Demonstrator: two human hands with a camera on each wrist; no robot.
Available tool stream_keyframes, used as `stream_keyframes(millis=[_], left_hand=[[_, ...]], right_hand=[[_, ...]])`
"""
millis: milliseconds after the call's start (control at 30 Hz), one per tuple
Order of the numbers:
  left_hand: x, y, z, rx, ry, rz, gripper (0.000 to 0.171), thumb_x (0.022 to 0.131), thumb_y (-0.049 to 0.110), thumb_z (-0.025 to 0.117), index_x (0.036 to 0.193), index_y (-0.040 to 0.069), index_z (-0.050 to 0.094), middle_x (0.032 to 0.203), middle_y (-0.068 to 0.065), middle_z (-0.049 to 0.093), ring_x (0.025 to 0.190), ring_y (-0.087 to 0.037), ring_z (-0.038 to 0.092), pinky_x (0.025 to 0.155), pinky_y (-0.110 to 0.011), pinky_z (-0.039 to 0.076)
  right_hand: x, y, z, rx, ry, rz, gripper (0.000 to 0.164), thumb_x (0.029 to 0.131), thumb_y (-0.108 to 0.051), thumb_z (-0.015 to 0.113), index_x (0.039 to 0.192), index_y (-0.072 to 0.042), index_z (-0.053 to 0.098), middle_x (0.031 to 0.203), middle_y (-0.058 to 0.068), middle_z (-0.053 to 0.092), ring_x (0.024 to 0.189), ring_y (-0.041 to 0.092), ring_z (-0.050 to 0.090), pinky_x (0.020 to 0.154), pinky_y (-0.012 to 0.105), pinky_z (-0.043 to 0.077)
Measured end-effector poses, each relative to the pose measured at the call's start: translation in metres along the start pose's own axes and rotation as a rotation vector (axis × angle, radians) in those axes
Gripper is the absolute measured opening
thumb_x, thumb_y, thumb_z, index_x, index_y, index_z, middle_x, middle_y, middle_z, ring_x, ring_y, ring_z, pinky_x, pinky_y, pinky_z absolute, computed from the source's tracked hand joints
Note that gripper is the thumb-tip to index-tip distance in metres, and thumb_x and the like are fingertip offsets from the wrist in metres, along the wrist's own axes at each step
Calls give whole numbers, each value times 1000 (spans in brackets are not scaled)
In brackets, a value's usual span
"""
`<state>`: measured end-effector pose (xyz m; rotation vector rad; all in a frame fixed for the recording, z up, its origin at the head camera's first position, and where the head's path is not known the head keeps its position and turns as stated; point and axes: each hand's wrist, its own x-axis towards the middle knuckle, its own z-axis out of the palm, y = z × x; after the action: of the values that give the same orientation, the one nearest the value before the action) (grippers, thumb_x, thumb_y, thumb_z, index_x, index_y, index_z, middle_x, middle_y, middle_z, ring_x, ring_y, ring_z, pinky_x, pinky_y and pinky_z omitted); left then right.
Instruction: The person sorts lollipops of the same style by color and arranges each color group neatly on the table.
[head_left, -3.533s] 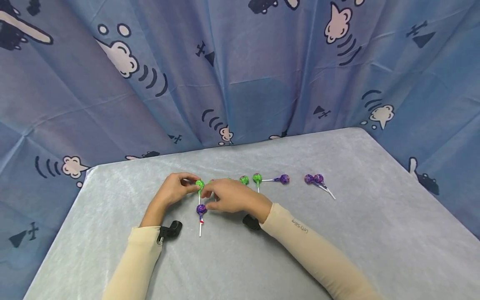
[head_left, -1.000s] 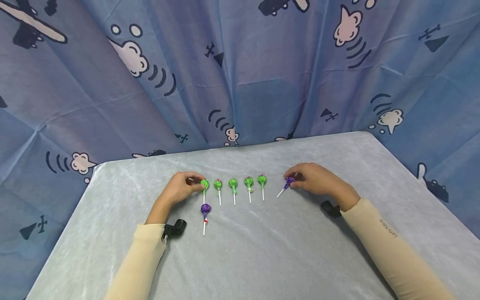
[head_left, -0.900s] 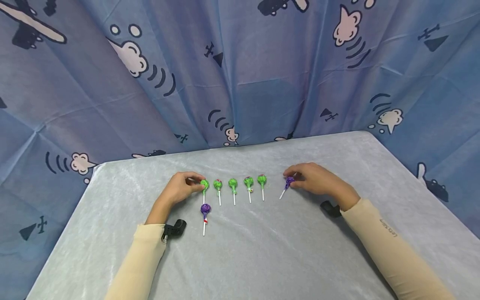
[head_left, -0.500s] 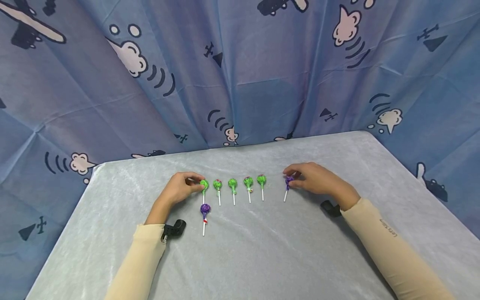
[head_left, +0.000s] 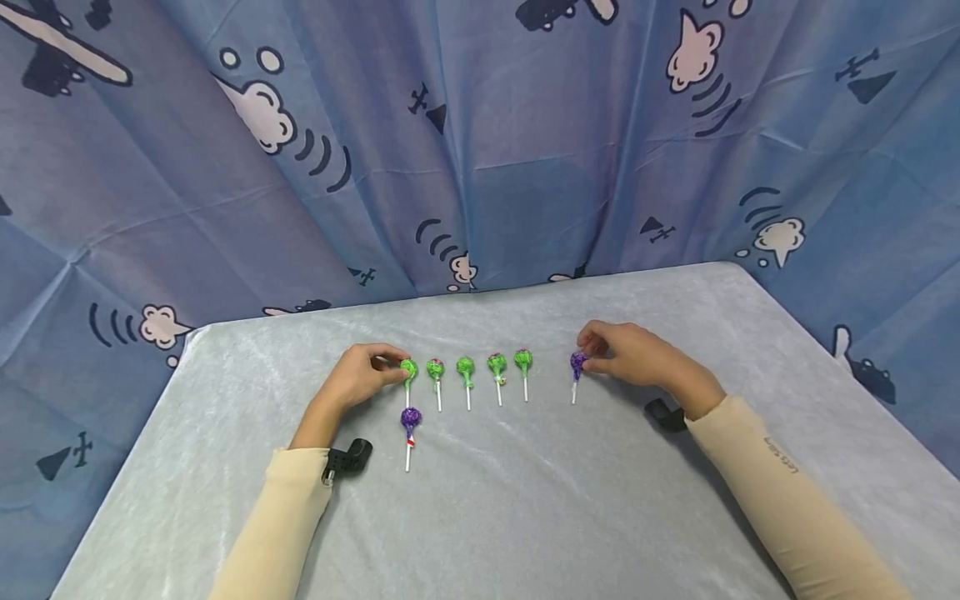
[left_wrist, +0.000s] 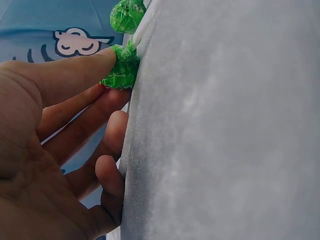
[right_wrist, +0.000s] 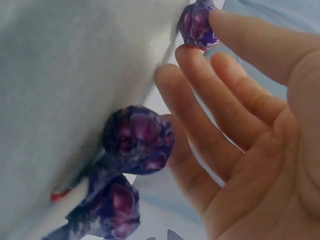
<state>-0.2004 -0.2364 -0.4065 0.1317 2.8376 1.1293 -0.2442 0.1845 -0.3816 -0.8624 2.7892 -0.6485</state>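
My left hand [head_left: 363, 373] pinches the head of a green lollipop [left_wrist: 119, 75] at the left end of a row of several green lollipops. Just below that one's stick lies a purple lollipop [head_left: 410, 418]. Right of the row, another purple lollipop [head_left: 577, 362] lies with its stick toward me. Beside it is my right hand [head_left: 628, 354]; in the right wrist view the thumb overlaps its head, while the other fingers are spread and loosely bent. Two more purple lollipops [right_wrist: 139, 140] lie crossed near the right little finger, hidden in the head view behind the hand.
A pale grey cloth covers the table [head_left: 487, 517]. The other green lollipops [head_left: 466, 368] lie side by side, sticks toward me. A blue patterned curtain [head_left: 517, 150] hangs behind the table and along its right side. Black wrist cameras [head_left: 351, 457] are strapped on both wrists.
My right hand has left the row for the purple lollipop, whose stick swung from sideways to pointing toward me. Just now its fingers drew back rightward. My left hand keeps its grip.
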Motion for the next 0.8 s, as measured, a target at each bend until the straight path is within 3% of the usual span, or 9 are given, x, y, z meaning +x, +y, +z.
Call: stream_keyframes(millis=[200, 433, 800], left_hand=[[1, 0, 1, 0, -4, -11, 27, 88, 22, 76, 114, 13, 75, 113, -11, 72, 99, -24, 65, 77, -31, 47], [1, 0, 0, -3, 3, -10, 26, 88, 22, 76, 113, 14, 75, 112, -10, 73, 98, -24, 65, 76, -31, 47], [1, 0, 1, -12, 3, -1, 26, 88, 21, 76, 113, 13, 75, 111, -11, 72, 96, -24, 65, 73, -30, 47]], right_hand=[[0, -2, 2, -2, 23, -58, 15, 91, -14, 72, 104, -12, 67, 95, 0, 71, 93, 18, 67, 84, 42, 51], [2, -6, 3, 8, 23, -92, 17, 91, -12, 71, 107, -11, 69, 101, 1, 72, 98, 23, 68, 87, 45, 51], [4, -6, 9, 22, 6, -114, 22, 92, -12, 70, 113, -11, 70, 107, 0, 71, 99, 20, 67, 85, 41, 51]])
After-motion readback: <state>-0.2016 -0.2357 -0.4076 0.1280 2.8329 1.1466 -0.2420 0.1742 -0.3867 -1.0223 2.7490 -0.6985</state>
